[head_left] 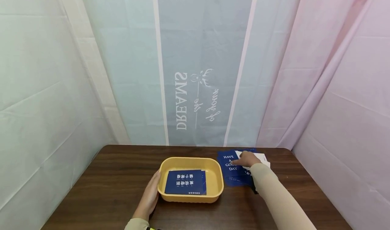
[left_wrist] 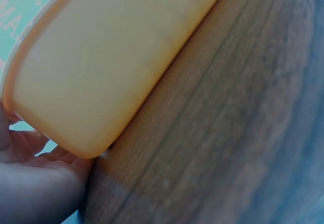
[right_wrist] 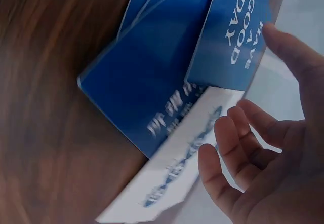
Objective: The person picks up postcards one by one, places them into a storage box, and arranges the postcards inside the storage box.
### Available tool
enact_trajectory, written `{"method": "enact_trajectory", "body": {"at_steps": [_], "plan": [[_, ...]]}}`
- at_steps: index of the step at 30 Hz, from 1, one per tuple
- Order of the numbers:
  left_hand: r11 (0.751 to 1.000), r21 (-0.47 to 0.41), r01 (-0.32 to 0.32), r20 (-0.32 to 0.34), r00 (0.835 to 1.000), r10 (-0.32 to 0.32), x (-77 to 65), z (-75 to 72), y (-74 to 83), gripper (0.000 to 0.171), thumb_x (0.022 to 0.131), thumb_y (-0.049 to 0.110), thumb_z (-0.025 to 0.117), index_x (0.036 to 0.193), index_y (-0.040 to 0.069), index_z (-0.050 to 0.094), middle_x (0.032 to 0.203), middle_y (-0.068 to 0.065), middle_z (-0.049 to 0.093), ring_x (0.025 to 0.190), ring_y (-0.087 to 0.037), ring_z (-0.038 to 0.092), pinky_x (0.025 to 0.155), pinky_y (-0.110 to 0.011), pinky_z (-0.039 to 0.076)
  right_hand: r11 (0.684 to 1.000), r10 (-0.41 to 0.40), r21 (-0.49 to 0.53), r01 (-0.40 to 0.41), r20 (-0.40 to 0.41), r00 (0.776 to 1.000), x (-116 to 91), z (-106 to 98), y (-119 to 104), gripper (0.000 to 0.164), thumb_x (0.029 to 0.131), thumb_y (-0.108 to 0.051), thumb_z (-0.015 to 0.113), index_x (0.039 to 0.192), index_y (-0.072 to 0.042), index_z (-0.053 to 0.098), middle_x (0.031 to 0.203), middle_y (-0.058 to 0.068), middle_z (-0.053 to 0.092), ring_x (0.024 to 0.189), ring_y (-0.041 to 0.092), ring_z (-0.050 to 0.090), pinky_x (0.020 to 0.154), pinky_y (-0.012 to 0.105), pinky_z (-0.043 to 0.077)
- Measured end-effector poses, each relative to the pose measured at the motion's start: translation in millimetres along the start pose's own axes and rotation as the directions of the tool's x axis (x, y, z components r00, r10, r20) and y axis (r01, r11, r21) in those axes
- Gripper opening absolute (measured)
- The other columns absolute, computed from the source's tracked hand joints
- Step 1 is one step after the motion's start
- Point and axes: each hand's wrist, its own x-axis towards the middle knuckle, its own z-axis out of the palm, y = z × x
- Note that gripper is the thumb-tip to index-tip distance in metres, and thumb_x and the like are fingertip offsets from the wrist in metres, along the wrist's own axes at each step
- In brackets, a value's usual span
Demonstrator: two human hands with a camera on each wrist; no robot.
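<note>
My left hand point(head_left: 150, 193) rests against the outer left wall of a yellow plastic basin point(head_left: 214, 199). In the left wrist view, its fingers point(left_wrist: 61, 155) touch the basin's end, with the palm off the wall. Inside the basin lie blue cards point(head_left: 185, 182) with white lettering. My right hand point(head_left: 248, 159) hovers close over a spread of cards to the basin's right. Its fingers are parted and loosely bent, holding nothing. Nearest to it are a blue "HAVE A GOOD DAY" card point(right_wrist: 230, 29) and a white card with blue print point(right_wrist: 177, 163); another blue card point(right_wrist: 136, 92) lies beside them.
Everything stands on a dark brown wooden table point(head_left: 122, 175) with rounded far corners. Pale fabric curtains point(head_left: 198, 47) enclose it at the back and on both sides; the back one bears mirrored lettering. The spread cards overlap near the table's far right.
</note>
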Motion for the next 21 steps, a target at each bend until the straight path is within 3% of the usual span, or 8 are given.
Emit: {"method": "enact_trajectory", "body": {"at_steps": [5,12,21], "plan": [[1.0,0.005,0.008,-0.002,1.0,-0.008,0.6,0.5,2.7,0.064,0.112,0.037,0.028,0.157,-0.006,0.013,0.164,-0.025,0.009,0.15,-0.039,0.006,0.119,-0.056,0.007,0.992,0.06,0.111,-0.059,-0.003,0.998,-1.7,4.5,1.2,0.086,0.081,-0.046,0.08,0.13,0.018,0.052,0.127,0.036,0.057,0.115,0.047,0.057,0.097,0.058,0.048],[1.0,0.011,0.017,-0.004,1.0,-0.017,-1.0,0.1,2.4,0.067,0.111,0.039,0.029,0.157,-0.007,0.012,0.163,-0.026,0.008,0.15,-0.04,0.006,0.119,-0.057,0.007,0.99,0.129,0.058,-0.13,0.015,0.992,6.0,17.2,3.6,0.082,0.078,-0.05,0.083,0.122,0.014,0.057,0.1,0.023,0.066,0.089,0.033,0.062,0.087,0.055,0.054],[1.0,0.009,0.015,-0.011,1.0,-0.015,0.1,0.2,0.5,0.066,0.111,0.038,0.03,0.157,-0.006,0.013,0.164,-0.025,0.01,0.15,-0.039,0.007,0.119,-0.056,0.008,0.985,0.145,0.097,-0.145,0.011,0.989,5.8,17.1,-4.4,0.077,0.081,-0.04,0.084,0.123,0.017,0.054,0.102,0.026,0.065,0.093,0.036,0.063,0.089,0.056,0.053]]}}
